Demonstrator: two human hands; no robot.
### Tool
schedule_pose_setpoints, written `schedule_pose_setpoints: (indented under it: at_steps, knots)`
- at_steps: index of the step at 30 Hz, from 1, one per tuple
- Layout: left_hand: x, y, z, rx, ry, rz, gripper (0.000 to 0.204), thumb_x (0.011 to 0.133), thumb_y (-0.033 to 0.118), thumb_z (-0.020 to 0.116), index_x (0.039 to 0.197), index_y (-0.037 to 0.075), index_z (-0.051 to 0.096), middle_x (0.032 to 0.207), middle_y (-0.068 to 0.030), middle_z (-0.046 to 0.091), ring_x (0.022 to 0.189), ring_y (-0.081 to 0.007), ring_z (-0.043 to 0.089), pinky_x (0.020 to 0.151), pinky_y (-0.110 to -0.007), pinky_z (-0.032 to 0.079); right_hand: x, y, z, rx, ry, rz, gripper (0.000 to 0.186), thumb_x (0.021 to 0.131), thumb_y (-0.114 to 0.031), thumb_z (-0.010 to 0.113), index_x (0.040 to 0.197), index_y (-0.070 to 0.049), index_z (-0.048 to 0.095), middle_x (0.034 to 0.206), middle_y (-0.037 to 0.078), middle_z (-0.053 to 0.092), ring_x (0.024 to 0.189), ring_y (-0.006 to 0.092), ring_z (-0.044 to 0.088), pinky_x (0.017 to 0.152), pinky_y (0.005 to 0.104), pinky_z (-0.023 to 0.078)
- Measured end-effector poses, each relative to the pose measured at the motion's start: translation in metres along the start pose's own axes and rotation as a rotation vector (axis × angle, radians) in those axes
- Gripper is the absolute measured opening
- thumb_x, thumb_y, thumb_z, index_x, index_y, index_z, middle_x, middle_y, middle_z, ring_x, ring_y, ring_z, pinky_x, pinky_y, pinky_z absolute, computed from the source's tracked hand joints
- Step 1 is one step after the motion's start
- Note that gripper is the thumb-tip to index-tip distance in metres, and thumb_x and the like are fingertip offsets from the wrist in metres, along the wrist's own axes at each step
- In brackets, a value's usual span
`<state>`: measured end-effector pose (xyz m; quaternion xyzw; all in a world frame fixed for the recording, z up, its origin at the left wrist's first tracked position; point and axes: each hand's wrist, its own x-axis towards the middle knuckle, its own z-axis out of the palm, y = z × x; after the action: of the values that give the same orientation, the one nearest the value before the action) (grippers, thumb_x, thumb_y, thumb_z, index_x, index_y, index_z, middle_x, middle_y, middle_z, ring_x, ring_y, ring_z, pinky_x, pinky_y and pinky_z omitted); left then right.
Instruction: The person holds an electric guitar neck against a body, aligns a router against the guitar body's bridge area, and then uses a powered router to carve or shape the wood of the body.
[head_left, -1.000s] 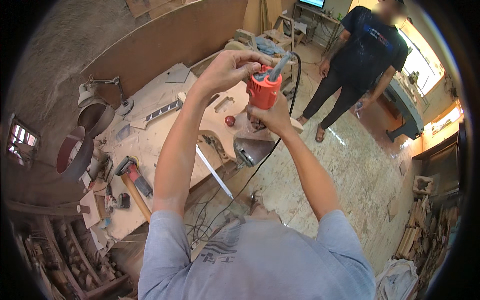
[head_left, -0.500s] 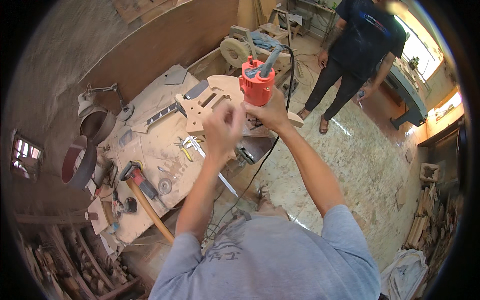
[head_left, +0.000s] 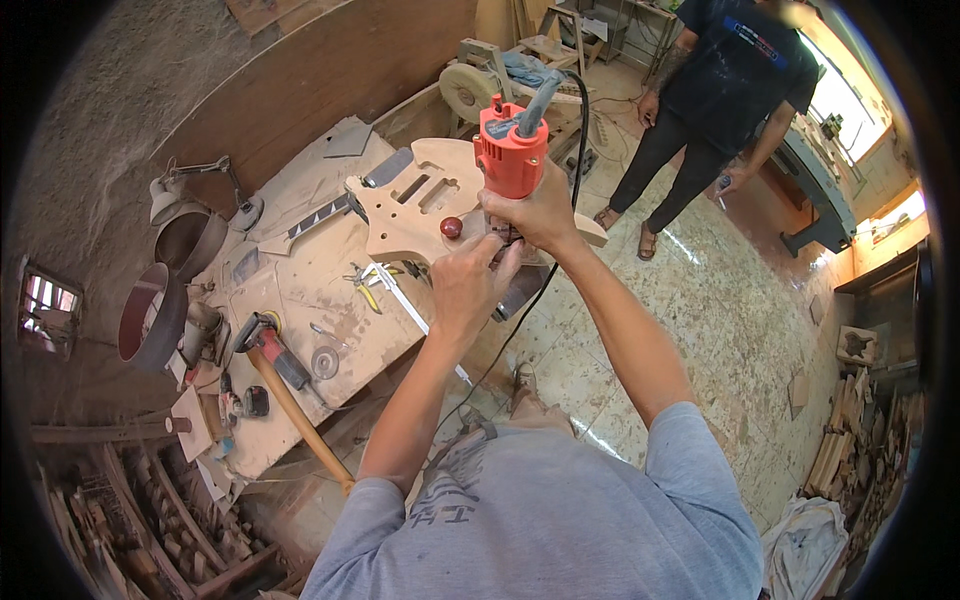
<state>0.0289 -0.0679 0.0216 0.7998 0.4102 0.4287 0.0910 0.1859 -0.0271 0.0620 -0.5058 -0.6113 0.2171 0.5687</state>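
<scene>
My right hand (head_left: 540,212) grips a red trim router (head_left: 510,150) by its body, upright, above a pale wooden guitar body (head_left: 415,205) lying on the workbench (head_left: 290,290). My left hand (head_left: 468,285) is curled just below the router, at its base, fingers closed around something small that I cannot make out. A black cord (head_left: 520,320) runs down from the router toward the floor. A small round red knob (head_left: 452,227) sits on the guitar body beside my left hand.
A hammer with a wooden handle (head_left: 290,400) lies on the bench near its front edge, with pliers (head_left: 365,285), a metal ruler and small parts nearby. Round drum shells (head_left: 150,310) stand at the left. Another person (head_left: 700,110) stands on the tiled floor at the far right.
My left hand has come down from the top of the router to its base. The router has moved slightly toward the guitar body.
</scene>
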Motion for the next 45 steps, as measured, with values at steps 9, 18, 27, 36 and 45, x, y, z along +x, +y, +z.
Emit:
schedule_pose_setpoints:
  at_steps: [9, 18, 27, 36, 45]
  knots:
    - [-0.004, 0.009, 0.01, -0.048, 0.003, 0.059, 0.024, 0.094, 0.023, 0.076, 0.08, 0.006, 0.066, 0.075, -0.0109, 0.064, 0.065, -0.0334, 0.067, 0.058, -0.045, 0.052, 0.001, -0.001, 0.001, -0.048, 0.004, -0.007, 0.05, 0.071, -0.024, 0.086, 0.114, -0.005, 0.07, 0.094, 0.004, 0.073, 0.084, 0.0159, 0.069, 0.081, 0.034, 0.056]
    - [-0.008, 0.012, 0.012, -0.104, 0.023, 0.05, 0.023, 0.096, 0.021, 0.075, 0.082, 0.005, 0.066, 0.078, -0.0125, 0.064, 0.066, -0.0353, 0.068, 0.058, -0.046, 0.054, -0.002, 0.001, 0.002, -0.034, 0.023, -0.01, 0.049, 0.071, -0.023, 0.086, 0.113, -0.005, 0.07, 0.094, 0.004, 0.073, 0.084, 0.0155, 0.068, 0.082, 0.0338, 0.056]
    - [-0.009, 0.014, 0.011, -0.127, 0.027, 0.044, 0.022, 0.095, 0.019, 0.075, 0.083, 0.004, 0.066, 0.08, -0.0132, 0.065, 0.067, -0.036, 0.069, 0.059, -0.046, 0.055, -0.004, -0.002, 0.002, -0.029, 0.034, -0.005, 0.048, 0.071, -0.021, 0.086, 0.113, -0.005, 0.07, 0.095, 0.004, 0.074, 0.086, 0.0153, 0.069, 0.084, 0.0335, 0.056]
    - [-0.007, 0.015, 0.011, -0.14, 0.034, 0.041, 0.021, 0.095, 0.019, 0.075, 0.084, 0.004, 0.066, 0.08, -0.0135, 0.065, 0.068, -0.036, 0.069, 0.058, -0.047, 0.054, -0.004, -0.005, 0.002, -0.014, 0.025, 0.032, 0.048, 0.07, -0.021, 0.086, 0.113, -0.005, 0.071, 0.095, 0.004, 0.074, 0.086, 0.0156, 0.07, 0.083, 0.0337, 0.056]
    - [-0.006, -0.026, -0.007, -0.199, 0.138, 0.099, 0.022, 0.09, 0.021, 0.081, 0.101, 0.005, 0.071, 0.09, -0.0141, 0.069, 0.086, -0.0362, 0.07, 0.077, -0.045, 0.057, -0.002, -0.002, 0.001, -0.027, 0.033, -0.03, 0.047, 0.071, -0.023, 0.086, 0.112, -0.005, 0.07, 0.094, 0.004, 0.074, 0.086, 0.0162, 0.07, 0.083, 0.0342, 0.056]
